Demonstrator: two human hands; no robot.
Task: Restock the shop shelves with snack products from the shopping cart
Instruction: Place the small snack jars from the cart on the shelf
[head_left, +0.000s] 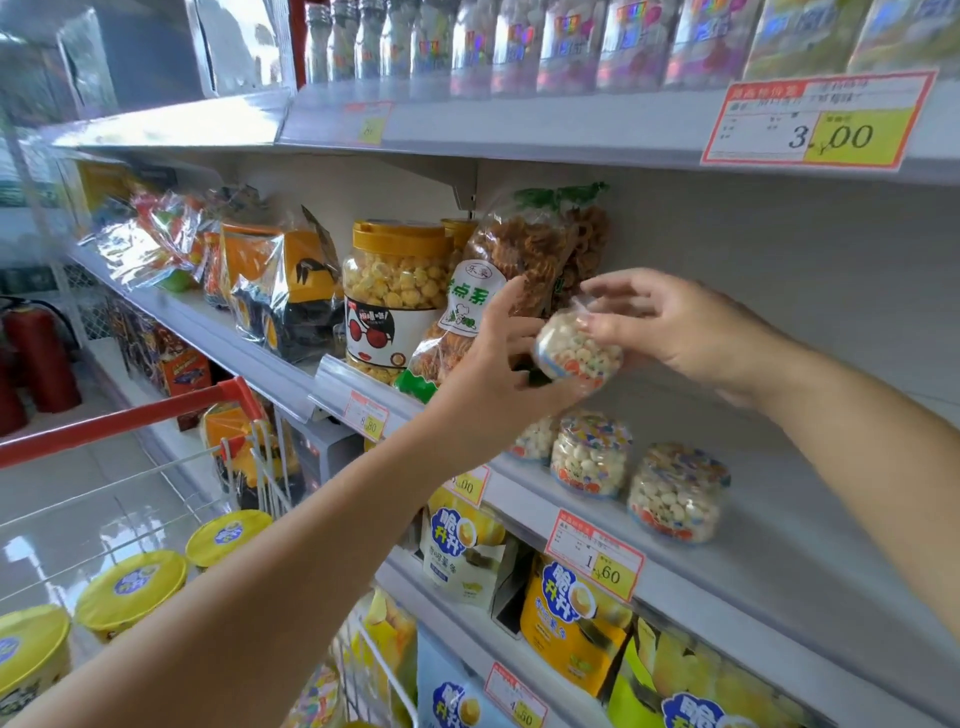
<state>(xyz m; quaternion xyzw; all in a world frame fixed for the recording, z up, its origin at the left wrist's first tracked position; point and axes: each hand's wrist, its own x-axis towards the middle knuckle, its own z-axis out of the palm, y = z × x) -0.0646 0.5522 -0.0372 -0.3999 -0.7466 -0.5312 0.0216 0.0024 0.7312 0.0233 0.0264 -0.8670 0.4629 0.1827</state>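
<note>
Now | left hand (498, 374), right hand (685, 332): fingers (623, 287) grip snack jar (579, 356) above shelf (810, 519) | bare room right of shelved jars (678, 493)

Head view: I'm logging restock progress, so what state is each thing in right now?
Held snack jar, tilted, in mid-air.
Left hand, grips the held jar from below.
Right hand, pinches its top end.
Shelved snack jar, upright, closed.
Rightmost shelved jar, upright, closed.
Popcorn jar, upright, lid on.
Shopping cart, holds lidded tubs.
</note>
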